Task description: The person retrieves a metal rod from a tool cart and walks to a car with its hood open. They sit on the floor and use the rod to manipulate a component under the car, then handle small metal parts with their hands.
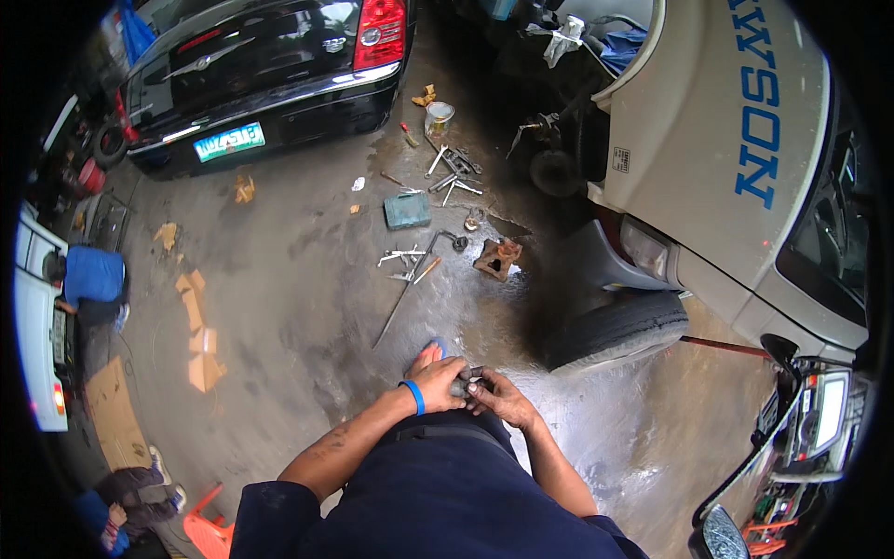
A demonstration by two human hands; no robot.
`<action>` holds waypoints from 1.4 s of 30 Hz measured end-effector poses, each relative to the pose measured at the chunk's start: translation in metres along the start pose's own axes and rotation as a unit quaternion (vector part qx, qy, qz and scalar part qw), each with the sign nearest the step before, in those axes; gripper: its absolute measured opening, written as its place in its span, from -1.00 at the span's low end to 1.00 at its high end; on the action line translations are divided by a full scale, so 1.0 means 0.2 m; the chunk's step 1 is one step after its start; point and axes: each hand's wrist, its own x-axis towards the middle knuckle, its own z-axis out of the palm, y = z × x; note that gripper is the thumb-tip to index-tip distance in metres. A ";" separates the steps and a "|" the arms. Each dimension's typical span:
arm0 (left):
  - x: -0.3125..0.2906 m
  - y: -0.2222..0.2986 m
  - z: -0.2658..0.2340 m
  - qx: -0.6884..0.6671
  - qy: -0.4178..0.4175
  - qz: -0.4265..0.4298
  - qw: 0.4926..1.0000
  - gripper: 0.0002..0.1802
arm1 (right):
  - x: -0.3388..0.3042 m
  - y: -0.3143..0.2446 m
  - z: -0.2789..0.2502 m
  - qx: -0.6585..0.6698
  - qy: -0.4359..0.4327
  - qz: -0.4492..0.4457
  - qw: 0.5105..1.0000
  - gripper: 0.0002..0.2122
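In front of my waist both hands meet around a small dark, greasy part whose kind I cannot make out (pixel 460 387). My left hand (pixel 436 383), with a blue band at the wrist, is closed around its left side. From the right, my right hand (pixel 501 399) grips it with bent, soiled fingers. Much of the part is hidden by the fingers. Beyond my hands, wrenches (pixel 402 255) and a long bent bar (pixel 402 300) lie on the wet concrete floor. A green-blue case (pixel 407 211) sits just past them, left of a rusty metal block (pixel 496 260).
A beige vehicle (pixel 698 158) stands at right, its tire (pixel 622 331) jutting out near me. A black car (pixel 270 74) is parked at far left. More hand tools and a can (pixel 440 115) lie farther off. Cardboard (pixel 116 410) and two people (pixel 93 275) are at left, beside an orange chair (pixel 207 531).
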 end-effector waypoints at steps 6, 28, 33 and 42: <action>0.30 -0.29 -0.36 -0.043 -0.026 -0.069 0.996 -0.45 | 0.54 -0.25 -0.13 0.094 -0.019 0.063 0.993 -0.58; 1.25 -2.38 -1.83 -0.007 0.023 -0.406 0.913 -0.25 | 2.14 -1.57 -1.17 -0.327 0.473 0.010 0.818 -0.64; 1.14 -2.79 -2.12 -0.028 0.048 -0.565 0.823 -0.40 | 2.24 -1.79 -1.74 -0.327 0.539 0.001 0.776 -0.70; 1.12 -2.65 -1.98 -0.464 0.288 -0.615 0.569 -0.63 | 2.83 -2.20 -3.25 -0.405 0.551 0.047 0.728 -0.72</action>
